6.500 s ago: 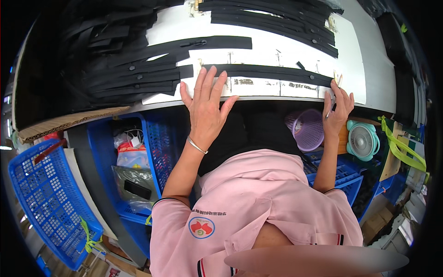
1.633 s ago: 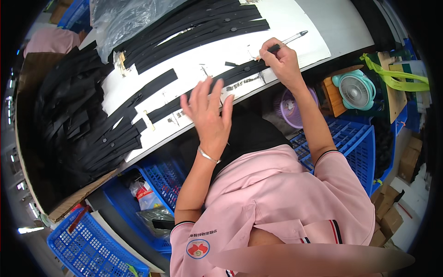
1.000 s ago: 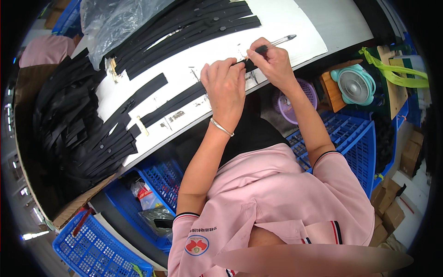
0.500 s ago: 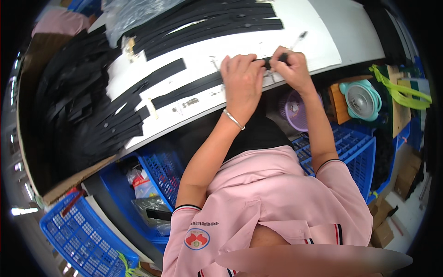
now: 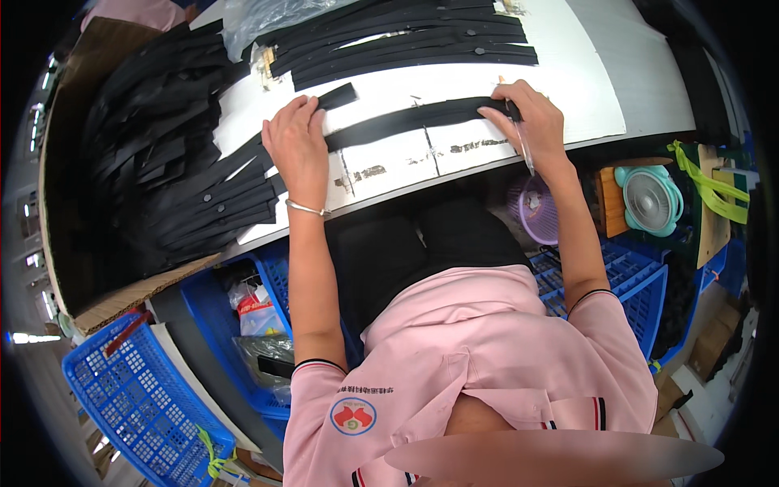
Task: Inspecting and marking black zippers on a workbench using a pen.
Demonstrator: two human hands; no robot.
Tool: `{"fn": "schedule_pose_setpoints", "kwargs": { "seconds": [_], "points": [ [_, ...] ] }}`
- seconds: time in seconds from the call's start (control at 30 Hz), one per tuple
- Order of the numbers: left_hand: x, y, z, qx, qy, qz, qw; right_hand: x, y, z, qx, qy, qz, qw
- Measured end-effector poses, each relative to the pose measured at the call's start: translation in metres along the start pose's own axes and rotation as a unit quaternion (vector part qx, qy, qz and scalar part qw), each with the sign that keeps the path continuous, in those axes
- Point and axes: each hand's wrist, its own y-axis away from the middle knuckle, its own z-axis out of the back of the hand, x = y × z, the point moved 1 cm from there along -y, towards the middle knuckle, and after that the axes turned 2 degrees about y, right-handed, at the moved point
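A long black fabric strip point(image 5: 406, 120) lies stretched across the white board, between my two hands. My left hand point(image 5: 297, 154) is over the strip's left part, its bent fingers closed on it; the palm hides the exact grip. At the right end of the strip, my right hand point(image 5: 535, 122) pinches it between thumb and fingers. A slim clear-barrelled pen point(image 5: 525, 148) is also tucked in my right hand, its barrel angled down toward the wrist. Dark marks and thin lines show on the board just below the strip.
Several black strips point(image 5: 406, 57) lie at the board's far side by a clear plastic bag point(image 5: 276, 24). A cardboard box point(image 5: 61, 243) heaped with black strips stands left. Below are blue crates point(image 5: 146, 398), a purple basket point(image 5: 535, 213) and a teal fan point(image 5: 649, 201).
My left hand has moved left along the strip, away from my right hand. The pen, earlier pointing up and away from my right hand, now points down toward my wrist.
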Motion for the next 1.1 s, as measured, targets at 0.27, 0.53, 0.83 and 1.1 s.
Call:
{"fn": "schedule_pose_setpoints", "kwargs": {
  "seconds": [0.27, 0.53, 0.83, 1.1],
  "points": [
    [-0.042, -0.004, 0.020, -0.034, 0.097, -0.008, 0.995, -0.006, -0.014, -0.012, -0.033, -0.044, -0.127, 0.990],
    [-0.128, 0.023, -0.040, 0.064, 0.187, -0.140, 0.970, 0.036, 0.025, 0.013, -0.083, -0.166, -0.170, 0.968],
    [-0.121, 0.037, -0.032, 0.032, 0.192, -0.138, 0.971, 0.002, 0.070, 0.024, -0.070, 0.093, -0.005, 0.993],
    [-0.075, 0.081, 0.000, 0.023, 0.052, -0.088, 0.994, -0.016, 0.075, 0.023, -0.096, 0.077, -0.039, 0.992]
  ]
}}
